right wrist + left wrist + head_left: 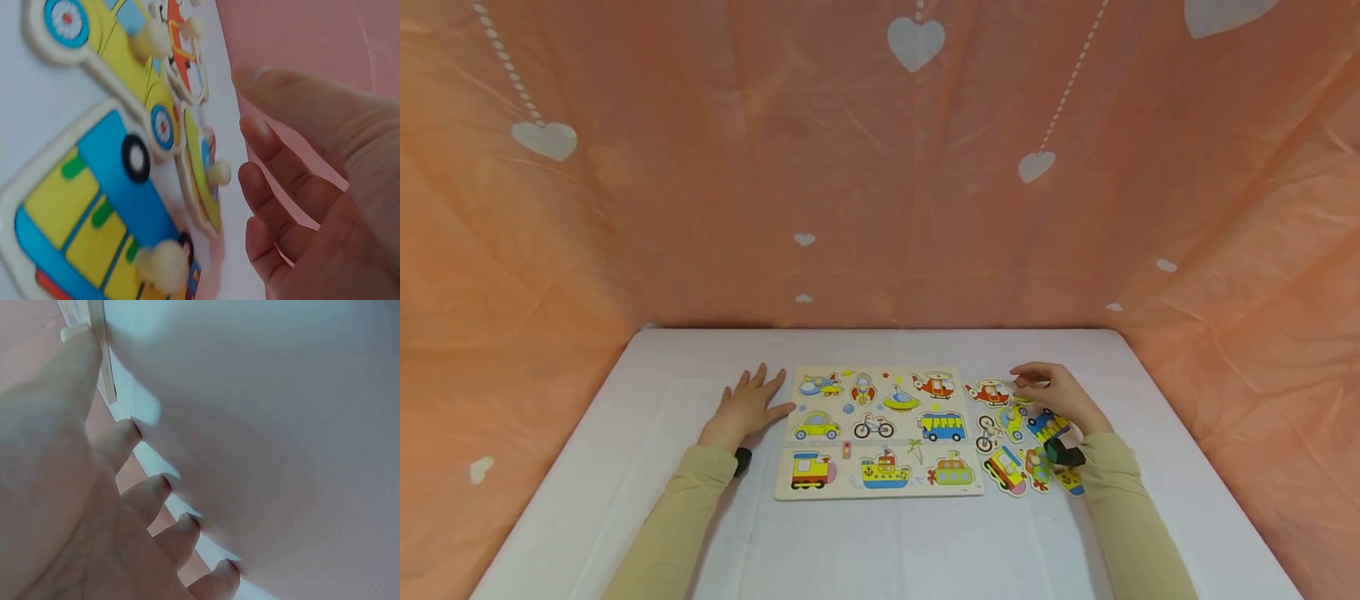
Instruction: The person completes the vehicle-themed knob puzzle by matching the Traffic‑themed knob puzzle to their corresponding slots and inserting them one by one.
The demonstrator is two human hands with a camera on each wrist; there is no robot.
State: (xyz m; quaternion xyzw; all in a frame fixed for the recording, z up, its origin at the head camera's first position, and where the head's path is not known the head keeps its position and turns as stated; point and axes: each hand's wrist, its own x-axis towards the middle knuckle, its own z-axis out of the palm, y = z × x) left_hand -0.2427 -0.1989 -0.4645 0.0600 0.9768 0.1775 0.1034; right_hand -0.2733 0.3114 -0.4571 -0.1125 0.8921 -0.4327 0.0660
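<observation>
A wooden puzzle board (880, 492) with vehicle pictures lies flat in the middle of the table. Beside its left edge, my left hand (743, 415) rests with fingers spread on the tabletop, the thumb at the board's edge. My right hand (1066, 398) is above the loose knobbed pieces on the right, fingers slightly bent and holding nothing. Close to it in the right wrist view are a yellow car piece (128, 59), a blue-and-yellow bus piece (94, 206), a flying saucer piece (199, 172) and a red helicopter piece (181, 47).
More loose pieces lie right of the board: a bicycle (987, 435), a train (1006, 471), a submarine (1037, 468) and a boat (1071, 482), partly under the right wrist. A white cloth (880, 550) covers the table. An orange curtain (880, 200) with hearts surrounds it.
</observation>
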